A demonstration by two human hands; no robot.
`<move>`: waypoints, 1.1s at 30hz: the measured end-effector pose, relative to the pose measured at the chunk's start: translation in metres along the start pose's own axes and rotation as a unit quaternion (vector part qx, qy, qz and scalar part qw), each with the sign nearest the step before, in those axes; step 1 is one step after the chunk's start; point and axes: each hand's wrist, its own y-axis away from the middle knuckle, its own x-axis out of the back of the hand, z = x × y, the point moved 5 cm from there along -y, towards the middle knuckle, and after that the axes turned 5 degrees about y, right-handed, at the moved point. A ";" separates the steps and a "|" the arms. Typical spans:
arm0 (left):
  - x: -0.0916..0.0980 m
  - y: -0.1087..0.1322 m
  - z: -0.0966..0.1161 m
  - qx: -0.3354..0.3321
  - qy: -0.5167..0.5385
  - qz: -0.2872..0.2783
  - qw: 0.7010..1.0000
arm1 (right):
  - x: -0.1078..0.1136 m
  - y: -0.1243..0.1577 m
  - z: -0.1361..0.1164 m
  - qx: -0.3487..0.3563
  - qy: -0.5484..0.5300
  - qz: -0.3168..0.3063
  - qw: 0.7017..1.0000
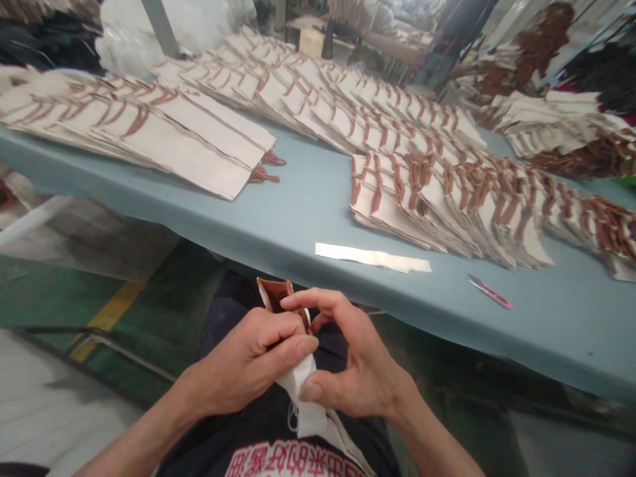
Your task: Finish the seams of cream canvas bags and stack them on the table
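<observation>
Above my lap, my left hand (268,358) is closed around a folded cream fabric piece with brown trim (273,291); the thumb presses on top. My right hand (355,358) curves around the same piece from the right, index fingertip at its brown upper edge and thumb on the white part lower down. Its other fingers are partly hidden behind the cloth. White material (311,419) hangs below the hands, with a loose loop of white thread (293,417) beside it.
A blue-covered table (278,225) lies ahead. On it are a white strip (372,256), a small pink-handled cutting tool (491,292), cream fabric pieces (199,146) at left and brown-trimmed rows (437,199) at right. Another pile (556,126) stands at the back right.
</observation>
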 end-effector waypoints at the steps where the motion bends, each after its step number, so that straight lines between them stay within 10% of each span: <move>1: -0.001 0.000 -0.001 -0.003 -0.009 -0.002 1.000 | -0.001 -0.002 0.000 -0.001 -0.005 -0.010 1.000; 14: 0.004 -0.001 0.002 -0.015 -0.082 -0.006 0.996 | -0.001 -0.007 0.011 -0.005 0.179 -0.077 0.981; 33: 0.002 -0.010 -0.025 0.028 0.078 0.015 0.996 | 0.001 0.000 0.022 -0.053 -0.038 -0.131 0.989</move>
